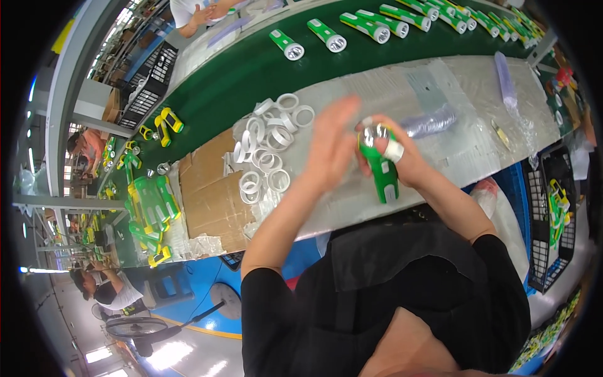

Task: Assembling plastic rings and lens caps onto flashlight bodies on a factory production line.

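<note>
My right hand (402, 157) grips a green and white flashlight (380, 164) by its body, with the shiny reflector end turned up toward me. A strip of white tape wraps one finger. My left hand (331, 146) is spread flat with fingers apart, just left of the flashlight head and holding nothing. Below and left of that hand lies a heap of white plastic rings (269, 143) on the clear-covered workbench (440, 94).
Several finished green flashlights (374, 26) lie in a row on the dark green conveyor belt (239, 75). A cardboard sheet (210, 195) and green and yellow parts (151, 207) sit at left. A black crate (553, 220) stands at right. Other workers sit at top and left.
</note>
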A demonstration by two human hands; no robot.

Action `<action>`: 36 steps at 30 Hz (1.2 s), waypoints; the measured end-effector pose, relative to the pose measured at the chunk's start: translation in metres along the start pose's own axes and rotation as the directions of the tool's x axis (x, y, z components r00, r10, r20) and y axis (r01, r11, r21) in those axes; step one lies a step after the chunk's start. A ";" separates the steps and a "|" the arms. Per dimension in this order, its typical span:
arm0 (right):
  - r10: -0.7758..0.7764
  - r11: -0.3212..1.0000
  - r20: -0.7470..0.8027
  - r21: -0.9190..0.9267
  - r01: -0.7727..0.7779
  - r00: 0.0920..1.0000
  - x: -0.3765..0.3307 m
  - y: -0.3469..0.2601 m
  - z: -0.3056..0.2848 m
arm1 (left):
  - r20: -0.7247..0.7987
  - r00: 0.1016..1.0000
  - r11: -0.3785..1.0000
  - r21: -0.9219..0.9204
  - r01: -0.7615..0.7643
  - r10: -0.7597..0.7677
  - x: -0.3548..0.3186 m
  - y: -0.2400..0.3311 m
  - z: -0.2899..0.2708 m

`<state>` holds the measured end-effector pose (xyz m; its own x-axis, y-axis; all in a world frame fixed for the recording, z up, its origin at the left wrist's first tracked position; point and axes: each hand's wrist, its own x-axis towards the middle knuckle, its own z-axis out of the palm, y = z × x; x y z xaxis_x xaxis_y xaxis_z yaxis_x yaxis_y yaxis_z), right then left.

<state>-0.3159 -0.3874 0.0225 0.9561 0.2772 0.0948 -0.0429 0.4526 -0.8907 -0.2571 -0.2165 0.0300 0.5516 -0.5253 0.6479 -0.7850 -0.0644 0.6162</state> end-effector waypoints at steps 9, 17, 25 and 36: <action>-0.177 0.961 -0.006 -0.219 0.172 0.984 0.048 0.002 -0.011 | 0.573 0.661 0.642 0.746 -0.177 -0.484 0.031 -0.076 -0.078; -0.209 0.958 0.086 -0.181 0.222 0.974 0.048 0.005 -0.019 | -0.040 0.967 0.903 -0.371 0.218 -0.250 0.029 -0.001 -0.034; -0.211 0.957 0.148 -0.169 0.235 0.966 0.044 0.006 -0.020 | 0.032 0.997 0.986 0.153 0.061 -0.066 0.031 0.018 -0.036; -0.451 0.311 0.406 -0.763 0.566 0.795 0.031 -0.058 -0.055 | 0.203 0.979 0.977 0.208 -0.041 -0.002 0.043 0.034 -0.032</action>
<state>-0.2680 -0.4521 0.0522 0.6619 0.3606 0.6572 0.7491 -0.3490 -0.5630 -0.2512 -0.2136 0.0931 0.4845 -0.6867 0.5419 -0.8483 -0.2177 0.4826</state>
